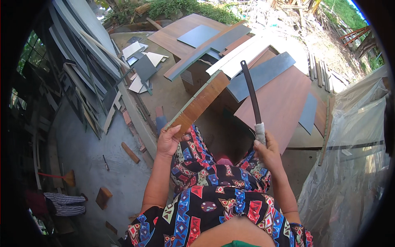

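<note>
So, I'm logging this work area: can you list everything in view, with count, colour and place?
Wooden piece: one, brown, in left grip
Long blade: one, black, white-wrapped handle, in right grip
Brown panels: several, wood-brown, ahead
Grey panels: several, blue-grey, among the brown
Offcuts: several, white and grey, left of panels
Long strips: many, grey, upper left
Floor blocks: at least two, brown, left
Broom: one, orange, lower left
Plastic sheet: one, translucent, right
Plants: many, green, top
Another person: one, checked trousers, lower left
Patterned clothing: multicoloured, bottom centre
Grips: two, bare, centre
</note>
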Available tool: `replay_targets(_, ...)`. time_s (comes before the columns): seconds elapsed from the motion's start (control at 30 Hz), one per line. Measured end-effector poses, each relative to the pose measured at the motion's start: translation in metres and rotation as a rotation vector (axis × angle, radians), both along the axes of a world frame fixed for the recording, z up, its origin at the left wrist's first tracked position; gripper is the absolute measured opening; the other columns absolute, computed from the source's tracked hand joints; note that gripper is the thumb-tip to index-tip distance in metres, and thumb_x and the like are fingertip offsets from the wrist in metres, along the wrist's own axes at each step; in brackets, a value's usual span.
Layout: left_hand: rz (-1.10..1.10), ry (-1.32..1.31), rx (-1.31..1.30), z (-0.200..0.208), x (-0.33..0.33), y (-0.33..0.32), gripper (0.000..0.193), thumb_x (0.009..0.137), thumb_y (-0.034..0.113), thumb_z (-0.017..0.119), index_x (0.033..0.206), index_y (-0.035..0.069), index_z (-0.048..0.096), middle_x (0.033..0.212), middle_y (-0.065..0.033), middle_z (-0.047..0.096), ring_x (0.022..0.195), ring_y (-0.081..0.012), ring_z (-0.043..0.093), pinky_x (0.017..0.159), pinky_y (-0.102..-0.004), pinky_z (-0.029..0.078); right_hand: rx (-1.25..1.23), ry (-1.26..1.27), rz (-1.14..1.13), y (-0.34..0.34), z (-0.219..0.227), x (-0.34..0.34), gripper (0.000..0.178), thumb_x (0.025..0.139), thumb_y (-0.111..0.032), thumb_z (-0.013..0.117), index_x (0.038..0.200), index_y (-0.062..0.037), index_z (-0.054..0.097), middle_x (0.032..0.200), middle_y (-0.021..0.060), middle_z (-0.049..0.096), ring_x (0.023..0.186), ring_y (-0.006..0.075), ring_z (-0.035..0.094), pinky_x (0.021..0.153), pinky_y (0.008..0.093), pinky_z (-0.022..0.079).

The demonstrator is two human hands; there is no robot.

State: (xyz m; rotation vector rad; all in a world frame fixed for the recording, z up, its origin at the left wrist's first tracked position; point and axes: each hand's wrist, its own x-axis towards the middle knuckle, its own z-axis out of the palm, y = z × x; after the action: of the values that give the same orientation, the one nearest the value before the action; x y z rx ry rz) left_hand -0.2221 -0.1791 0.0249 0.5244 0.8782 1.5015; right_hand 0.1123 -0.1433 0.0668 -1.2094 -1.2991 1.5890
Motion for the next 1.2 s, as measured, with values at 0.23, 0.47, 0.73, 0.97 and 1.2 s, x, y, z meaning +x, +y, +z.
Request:
replay_targets(0.23, -0.163, 0.223, 0.013, -0.010, 0.033, 0.036, 0.029, 0.083, 0.006, 0.064, 0.110, -0.002, 0.060, 0.092, -0.0084, 0.067, 0.074, -0.0161, 0.066, 0.061, -0.0257, 0.056, 0.220, -0.243, -0.091, 0.000, -0.022, 0.020, 0.053, 0.086, -0.007, 0.055, 0.137, -0.0076, 0.039, 0.107, 0.0098, 0.056, 0.089, 0.0171, 0.057, 0.077, 0.0284, 0.046)
replay_targets(0.47, -0.316, 0.353, 0.054, -0.032, 0.072, 0.072, 0.033, 0.081, 0.005, 0.067, 0.112, -0.002, 0.060, 0.092, -0.0057, 0.067, 0.076, -0.0117, 0.064, 0.064, -0.0231, 0.052, 0.532, -0.486, -0.166, -0.004, -0.022, 0.038, 0.055, 0.087, 0.000, 0.051, 0.139, -0.0132, 0.038, 0.130, 0.0211, 0.051, 0.118, 0.0330, 0.053, 0.096, 0.0362, 0.042)
replay_targets(0.73, -0.370, 0.465, 0.052, -0.029, 0.081, 0.076, 0.036, 0.079, 0.006, 0.070, 0.114, 0.004, 0.062, 0.089, -0.0003, 0.066, 0.074, -0.0058, 0.060, 0.059, -0.0191, 0.050, 0.367, -0.527, -0.177, -0.005, -0.040, 0.044, 0.051, 0.087, 0.003, 0.050, 0.137, -0.0096, 0.044, 0.123, 0.0135, 0.059, 0.113, 0.0175, 0.056, 0.095, 0.0278, 0.041)
replay_targets(0.97, -0.343, 0.525, 0.016, -0.038, 0.078, 0.077, 0.034, 0.078, 0.008, 0.073, 0.110, 0.005, 0.065, 0.083, 0.0028, 0.065, 0.069, -0.0032, 0.058, 0.053, -0.0171, 0.047, 0.441, -0.548, -0.164, -0.007, -0.041, 0.042, 0.051, 0.086, -0.003, 0.052, 0.135, -0.0150, 0.045, 0.121, 0.0188, 0.058, 0.103, 0.0345, 0.061, 0.087, 0.0381, 0.047)
replay_targets(1.2, -0.346, 0.526, 0.039, -0.043, 0.078, 0.079, 0.030, 0.079, 0.009, 0.072, 0.108, 0.005, 0.066, 0.082, 0.0037, 0.064, 0.068, -0.0020, 0.056, 0.054, -0.0170, 0.046, 0.548, -0.722, -0.160, -0.010, -0.040, 0.039, 0.053, 0.085, -0.004, 0.052, 0.136, -0.0173, 0.043, 0.111, 0.0201, 0.061, 0.093, 0.0380, 0.061, 0.080, 0.0441, 0.049)
